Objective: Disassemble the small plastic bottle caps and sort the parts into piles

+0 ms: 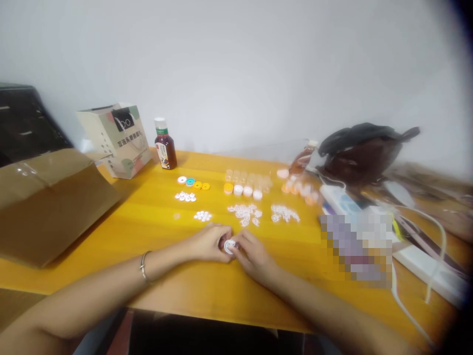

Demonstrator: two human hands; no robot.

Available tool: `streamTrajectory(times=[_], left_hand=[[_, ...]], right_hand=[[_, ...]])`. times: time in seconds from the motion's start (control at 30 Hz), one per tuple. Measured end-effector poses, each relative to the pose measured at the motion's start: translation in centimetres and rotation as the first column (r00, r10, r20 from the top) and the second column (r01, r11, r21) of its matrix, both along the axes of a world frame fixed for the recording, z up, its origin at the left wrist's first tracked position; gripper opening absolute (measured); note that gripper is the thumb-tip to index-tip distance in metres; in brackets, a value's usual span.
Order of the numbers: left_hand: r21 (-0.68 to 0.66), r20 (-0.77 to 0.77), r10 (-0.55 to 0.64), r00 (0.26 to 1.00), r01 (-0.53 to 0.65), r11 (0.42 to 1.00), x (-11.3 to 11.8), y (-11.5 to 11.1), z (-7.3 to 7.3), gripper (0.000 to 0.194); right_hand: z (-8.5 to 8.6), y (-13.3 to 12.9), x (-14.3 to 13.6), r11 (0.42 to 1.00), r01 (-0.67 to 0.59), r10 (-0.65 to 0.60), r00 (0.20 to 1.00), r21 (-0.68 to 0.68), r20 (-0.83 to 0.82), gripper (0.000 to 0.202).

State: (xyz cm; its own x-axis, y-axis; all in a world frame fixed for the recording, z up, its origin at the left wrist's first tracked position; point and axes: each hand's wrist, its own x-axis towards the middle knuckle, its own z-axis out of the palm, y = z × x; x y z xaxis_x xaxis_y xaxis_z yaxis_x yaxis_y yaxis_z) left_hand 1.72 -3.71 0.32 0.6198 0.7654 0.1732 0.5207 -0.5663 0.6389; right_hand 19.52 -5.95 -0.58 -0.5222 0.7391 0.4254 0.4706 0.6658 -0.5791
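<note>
Close to the table's front, my left hand (211,242) is closed around a small round white piece (229,246), whose face is turned up toward me. My right hand (255,254) pinches the same piece from the other side, thumb and fingers at its edge. Fine detail on the piece is blurred. Beyond my hands lie a pile of flat white cut-out pieces (246,213) and another such pile (284,213). Small white discs (203,216) sit ahead of my left hand, with more white discs (185,196) behind them.
Farther back stand a row of clear cups (242,176), white and yellow round pieces (238,190), and coloured rings (190,182). A dark bottle (166,148) and paper bag (121,140) stand back left; a cardboard box (55,207) is left. Power strips (424,268) and cables lie right.
</note>
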Motion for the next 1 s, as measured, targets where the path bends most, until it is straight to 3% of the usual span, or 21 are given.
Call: streamTrajectory(times=[0.13, 0.3, 0.43, 0.57, 0.7, 0.83, 1.0], left_hand=[[-0.023, -0.046, -0.026, 0.999, 0.025, 0.999, 0.2, -0.1, 0.3, 0.021], [0.026, -0.081, 0.000, 0.997, 0.002, 1.000, 0.0, -0.1, 0.3, 0.035], [0.006, -0.054, -0.022, 0.998, 0.023, 1.000, -0.2, -0.3, 0.0, 0.047], [0.003, -0.018, -0.057, 0.998, 0.057, 0.998, -0.6, -0.7, 0.0, 0.053], [-0.107, 0.150, -0.013, 0.989, 0.029, 0.994, -0.6, -0.6, 0.3, 0.044], [-0.126, 0.378, 0.081, 0.922, -0.035, 0.991, -0.1, -0.2, 0.5, 0.025], [-0.181, 0.489, 0.171, 0.855, -0.093, 0.979, 0.5, 0.2, -0.2, 0.027]], right_hand=[[0.1, 0.2, -0.8, 0.995, 0.090, -0.094, 0.987, -0.039, -0.128, 0.016], [0.2, 0.6, -1.0, 0.983, 0.018, -0.056, 0.977, -0.181, -0.206, 0.015], [1.0, 1.1, -0.2, 0.922, -0.034, -0.132, 0.908, -0.385, -0.398, 0.016], [1.5, 1.7, 0.3, 0.846, -0.104, -0.176, 0.872, -0.524, -0.457, 0.020], [1.3, 2.4, 0.7, 0.793, -0.142, -0.185, 0.870, -0.593, -0.456, 0.023], [1.3, 2.9, 1.0, 0.764, -0.187, -0.143, 0.884, -0.618, -0.444, 0.023], [1.3, 3.2, 1.0, 0.733, -0.263, -0.074, 0.886, -0.627, -0.457, 0.029]])
